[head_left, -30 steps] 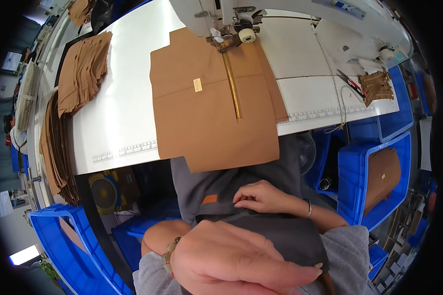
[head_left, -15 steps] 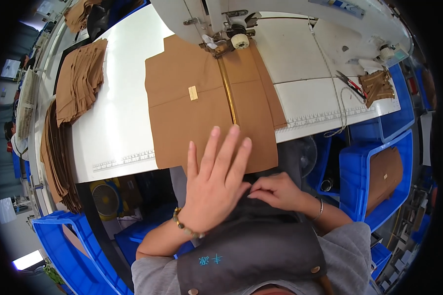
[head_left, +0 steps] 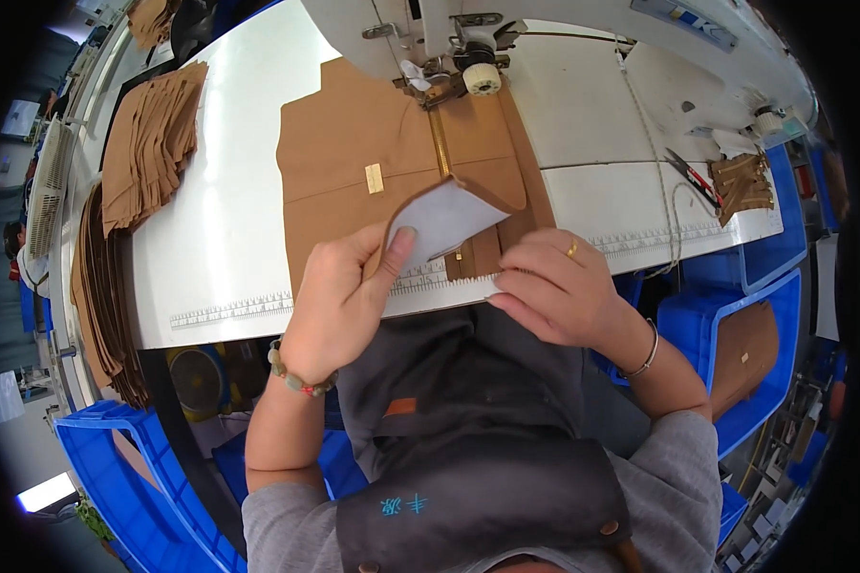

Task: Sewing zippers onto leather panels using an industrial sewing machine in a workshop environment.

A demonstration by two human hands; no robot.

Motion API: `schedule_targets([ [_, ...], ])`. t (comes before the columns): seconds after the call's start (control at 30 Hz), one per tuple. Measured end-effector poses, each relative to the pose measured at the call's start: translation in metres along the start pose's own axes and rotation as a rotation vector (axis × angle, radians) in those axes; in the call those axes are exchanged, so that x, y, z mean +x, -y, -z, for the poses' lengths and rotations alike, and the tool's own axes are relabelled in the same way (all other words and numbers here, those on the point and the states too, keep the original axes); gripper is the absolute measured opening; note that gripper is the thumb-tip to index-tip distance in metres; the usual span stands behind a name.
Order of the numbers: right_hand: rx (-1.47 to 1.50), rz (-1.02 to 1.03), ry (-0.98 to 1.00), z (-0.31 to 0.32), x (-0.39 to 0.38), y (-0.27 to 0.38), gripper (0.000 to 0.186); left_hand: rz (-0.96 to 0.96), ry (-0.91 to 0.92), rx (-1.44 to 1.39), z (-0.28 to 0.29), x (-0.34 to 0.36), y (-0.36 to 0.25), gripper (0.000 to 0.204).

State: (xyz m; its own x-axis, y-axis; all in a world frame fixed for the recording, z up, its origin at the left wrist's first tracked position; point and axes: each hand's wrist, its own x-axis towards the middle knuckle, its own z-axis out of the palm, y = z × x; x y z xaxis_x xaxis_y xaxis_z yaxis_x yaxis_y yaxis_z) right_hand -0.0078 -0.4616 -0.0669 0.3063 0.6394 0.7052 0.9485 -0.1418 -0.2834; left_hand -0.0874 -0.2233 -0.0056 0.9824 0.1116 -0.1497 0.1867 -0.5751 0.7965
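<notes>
A brown fabric panel (head_left: 334, 134) with a small pale label (head_left: 374, 179) and a gold zipper (head_left: 440, 138) lies under the sewing machine foot (head_left: 430, 91). My left hand (head_left: 339, 296) grips its near part, thumb on top, lifting and folding it back so the whitish underside (head_left: 440, 222) shows. My right hand (head_left: 559, 291) has curled fingers at the lower right of the panel, by the table's front edge; what they pinch, if anything, is hidden. Below the lifted flap show a ruler strip and more brown fabric.
Brown fabric stacks (head_left: 153, 143) lie on and over the left of the white table (head_left: 239, 124). Scissors (head_left: 693, 177), cord and small zippered pieces (head_left: 741, 186) are at the right. Blue bins (head_left: 784, 382) stand beside and below the table. A person is at the far left.
My left hand has moved up onto the panel and turned its near part back, exposing the underside. My right hand has risen rightward to the fabric at the table edge.
</notes>
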Motion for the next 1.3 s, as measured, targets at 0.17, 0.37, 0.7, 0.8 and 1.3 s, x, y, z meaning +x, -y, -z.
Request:
schedule_targets([
  [0.17,-0.035,-0.02,0.143,-0.013,0.016,-0.002,0.026,0.104,-0.115,-0.28,-0.004,-0.006,0.011,0.043],
  [0.37,-0.103,0.065,0.208,-0.016,0.019,-0.003,0.023,0.053,-0.307,-0.49,-0.018,-0.009,0.029,0.043],
  [0.7,-0.113,0.086,0.11,-0.015,0.015,-0.004,0.025,-0.136,-0.34,-0.476,-0.022,-0.011,0.042,0.039],
  [0.8,-0.133,0.094,0.117,-0.012,0.014,-0.004,0.025,-0.147,-0.341,-0.462,-0.022,-0.011,0.042,0.039],
  [1.3,-0.174,0.11,0.18,-0.01,0.011,-0.003,0.026,-0.16,-0.344,-0.469,-0.021,-0.012,0.043,0.036],
])
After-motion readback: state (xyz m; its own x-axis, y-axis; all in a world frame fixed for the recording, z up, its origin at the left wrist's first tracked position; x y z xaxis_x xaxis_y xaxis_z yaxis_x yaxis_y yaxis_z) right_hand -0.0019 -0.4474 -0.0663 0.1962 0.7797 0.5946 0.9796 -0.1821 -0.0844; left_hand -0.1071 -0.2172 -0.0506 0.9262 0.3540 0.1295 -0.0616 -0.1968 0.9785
